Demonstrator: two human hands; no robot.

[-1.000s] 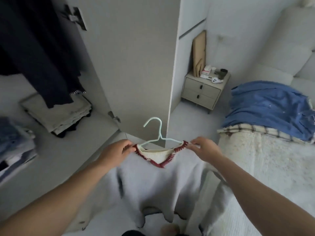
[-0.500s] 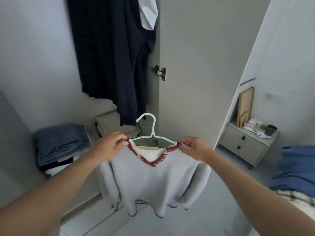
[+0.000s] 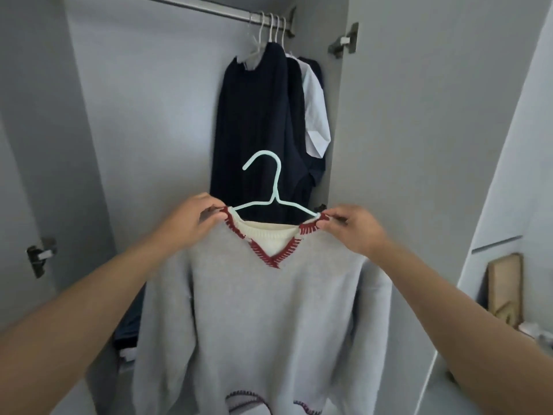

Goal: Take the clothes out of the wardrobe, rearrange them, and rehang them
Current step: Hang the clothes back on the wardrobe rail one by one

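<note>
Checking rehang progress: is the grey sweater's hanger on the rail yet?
Not yet. The mint hanger hangs free below the rail; both hands hold the grey sweater at its shoulders.

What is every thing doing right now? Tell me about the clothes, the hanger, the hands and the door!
Grey sweater: on the hanger, held up, not yet on the rail.
Hanger: hook free, below the rail.
Left hand: pinching the left shoulder.
Right hand: pinching the right shoulder.
Dark clothes: hanging from the rail.
White shirt: hanging.
Wardrobe door: open.
</note>
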